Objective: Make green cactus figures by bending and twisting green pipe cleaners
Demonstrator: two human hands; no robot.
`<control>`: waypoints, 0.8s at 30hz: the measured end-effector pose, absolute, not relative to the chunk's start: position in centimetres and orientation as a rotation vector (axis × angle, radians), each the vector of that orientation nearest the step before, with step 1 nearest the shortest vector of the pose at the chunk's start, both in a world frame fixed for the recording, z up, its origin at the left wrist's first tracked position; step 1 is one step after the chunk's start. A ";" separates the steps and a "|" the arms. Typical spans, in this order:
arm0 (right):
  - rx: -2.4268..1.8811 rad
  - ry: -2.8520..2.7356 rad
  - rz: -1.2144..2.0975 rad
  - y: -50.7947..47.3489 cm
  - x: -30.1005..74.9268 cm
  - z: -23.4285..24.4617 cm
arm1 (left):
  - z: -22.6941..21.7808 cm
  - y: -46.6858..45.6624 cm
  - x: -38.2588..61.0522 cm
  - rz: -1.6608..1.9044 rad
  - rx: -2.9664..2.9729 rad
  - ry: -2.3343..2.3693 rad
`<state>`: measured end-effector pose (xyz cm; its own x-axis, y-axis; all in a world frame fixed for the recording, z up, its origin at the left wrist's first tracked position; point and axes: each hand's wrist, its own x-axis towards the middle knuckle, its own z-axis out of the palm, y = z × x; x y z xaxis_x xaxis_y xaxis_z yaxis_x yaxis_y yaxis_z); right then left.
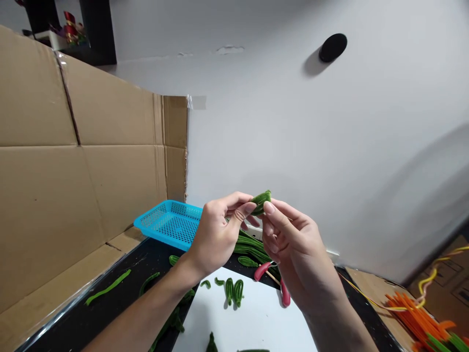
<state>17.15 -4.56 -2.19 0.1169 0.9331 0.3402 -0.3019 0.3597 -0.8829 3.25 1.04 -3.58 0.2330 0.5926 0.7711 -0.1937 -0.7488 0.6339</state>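
Observation:
Above the white board (242,322), my left hand (223,227) and my right hand (293,234) meet, both closed in a pinch. Between their fingertips is a small bundle of green pipe cleaner (262,199), its fuzzy end pointing up and right. My left thumb and fingers grip its left side, my right thumb and fingers its right side. Two looped green pipe cleaner pieces (233,292) lie together on the board below, beside small curled bits (205,283). A tool with red handles (262,271) rests at the board's far right edge, partly hidden by my right hand.
A blue perforated basket (176,225) stands at the back left, near a cardboard wall (120,181). Long green pipe cleaners (252,247) lie behind the board. Orange stems (414,313) and a yellow cord (427,281) are at the right. A green strip (108,287) lies on the black table.

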 end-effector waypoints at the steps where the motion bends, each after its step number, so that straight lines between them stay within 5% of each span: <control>1: -0.758 -1.089 1.005 -4.5 17.2 -2.2 | -3.6 1.0 3.2 1.570 1.882 0.372; 10: -0.840 -1.235 0.744 -4.2 18.6 -2.0 | -3.4 1.2 3.3 1.387 1.783 0.275; 18: -0.883 -1.445 -0.231 -5.1 20.2 -1.3 | -3.1 1.3 3.3 1.178 1.561 0.130; 24: -0.821 -1.610 -0.598 -5.3 21.0 -1.4 | -3.1 0.8 3.2 1.044 1.559 0.080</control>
<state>21.02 -5.34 -1.42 -0.0801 0.1873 0.9790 0.7809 0.6222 -0.0552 3.23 0.81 -3.07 0.5950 0.5759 0.5606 -0.4842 -0.2999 0.8220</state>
